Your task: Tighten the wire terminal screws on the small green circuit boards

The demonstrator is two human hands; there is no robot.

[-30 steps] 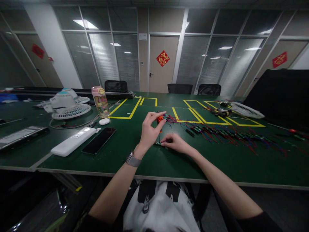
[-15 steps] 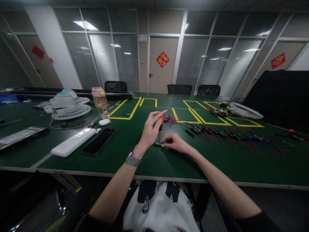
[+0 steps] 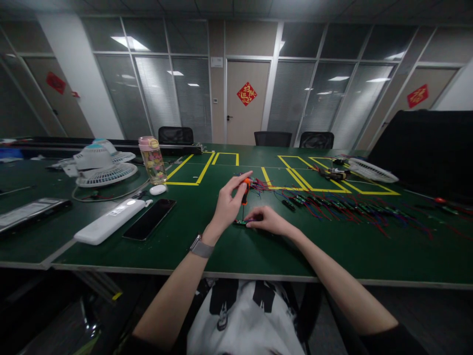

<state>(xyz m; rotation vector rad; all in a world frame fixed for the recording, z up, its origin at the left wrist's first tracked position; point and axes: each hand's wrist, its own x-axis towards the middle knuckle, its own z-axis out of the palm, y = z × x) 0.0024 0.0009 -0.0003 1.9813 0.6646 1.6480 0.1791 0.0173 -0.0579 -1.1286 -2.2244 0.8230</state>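
Observation:
My left hand (image 3: pixel 229 201) is closed round the orange and black handle of a screwdriver (image 3: pixel 244 194), which stands upright with its thin shaft pointing down. Its tip meets a small green circuit board (image 3: pixel 241 223) lying on the table; the exact contact spot is too small to make out. My right hand (image 3: pixel 269 220) pinches the right end of that board, where dark wires show between the fingers. Just beyond my hands lies a cluster of boards with red and blue wires (image 3: pixel 260 184).
A long row of wired boards (image 3: pixel 340 204) spreads to the right on the green table (image 3: pixel 281 256). At left lie a phone (image 3: pixel 150 219), a white elongated device (image 3: pixel 109 222) and a white case (image 3: pixel 157 190). Behind them stand a bottle (image 3: pixel 152 160) and white fans (image 3: pixel 105 170).
The camera view has shifted slightly. Both hands keep the same hold, with the screwdriver still upright on the board; its handle looks slightly turned or tilted.

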